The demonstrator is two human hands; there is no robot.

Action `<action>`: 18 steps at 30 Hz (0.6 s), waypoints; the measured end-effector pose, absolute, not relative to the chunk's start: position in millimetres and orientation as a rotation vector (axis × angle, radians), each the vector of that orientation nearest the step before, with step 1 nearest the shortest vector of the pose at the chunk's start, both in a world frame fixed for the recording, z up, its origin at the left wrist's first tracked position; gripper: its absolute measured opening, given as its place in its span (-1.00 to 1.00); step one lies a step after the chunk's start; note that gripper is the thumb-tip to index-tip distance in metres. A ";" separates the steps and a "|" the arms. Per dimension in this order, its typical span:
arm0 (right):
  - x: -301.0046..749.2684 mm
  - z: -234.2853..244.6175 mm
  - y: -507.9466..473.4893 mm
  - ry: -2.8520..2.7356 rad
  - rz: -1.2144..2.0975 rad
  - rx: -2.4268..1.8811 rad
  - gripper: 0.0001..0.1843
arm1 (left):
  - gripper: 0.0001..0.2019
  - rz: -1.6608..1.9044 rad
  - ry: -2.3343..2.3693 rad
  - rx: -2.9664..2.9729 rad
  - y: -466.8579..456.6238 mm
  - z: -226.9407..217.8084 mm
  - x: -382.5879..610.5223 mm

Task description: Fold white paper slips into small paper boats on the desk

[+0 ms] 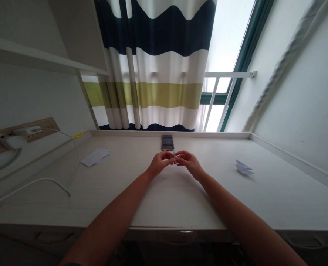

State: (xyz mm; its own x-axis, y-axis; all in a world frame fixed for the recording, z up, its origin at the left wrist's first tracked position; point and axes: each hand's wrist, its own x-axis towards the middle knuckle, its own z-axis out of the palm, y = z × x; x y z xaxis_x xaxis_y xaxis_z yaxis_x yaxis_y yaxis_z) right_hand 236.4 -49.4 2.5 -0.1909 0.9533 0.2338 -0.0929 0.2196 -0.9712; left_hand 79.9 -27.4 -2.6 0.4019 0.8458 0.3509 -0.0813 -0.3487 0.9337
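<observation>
Folded white paper piece (pixel 175 157) is between the two hands, up off the desktop, pinched from either side. Left hand (pixel 159 163) and right hand (pixel 189 163) are both curled inward, fingertips closed on the paper and nearly meeting around it. Contact detail is too small to resolve, and the fold shape is hard to read. Long axis runs roughly upright in the head view, narrow tip pointing away from the person toward the smartphone (pixel 167 142), which lies flat on the white desk (pixel 208 199) just beyond the hands, slightly left of the paper. Further left on the desk: loose white paper sheets (pixel 95 157), well apart from the left hand. White cable (pixel 50 181) runs across the left side of the desk to a white plug adapter (pixel 14 142) at a wall socket strip (pixel 27 135). Well to the right: another folded white paper shape (pixel 243 167), lying on the desk, pointed end toward the left. Behind the desk: striped navy, white and olive curtain (pixel 152 66) beside a green-framed window (pixel 236 85).
</observation>
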 end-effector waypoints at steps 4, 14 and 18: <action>235.5 0.6 -48.4 -1.385 1.227 -0.859 -0.74 | -0.74 1.144 0.695 1.660 -27.0 -3.1 80.9; 236.9 -0.4 -48.2 -1.402 1.228 -0.852 -0.69 | -0.76 1.128 0.685 1.637 -28.4 -1.7 82.3; 235.7 -0.8 -47.6 -1.375 1.212 -0.855 -0.69 | -0.77 1.134 0.679 1.619 -27.3 -2.6 82.5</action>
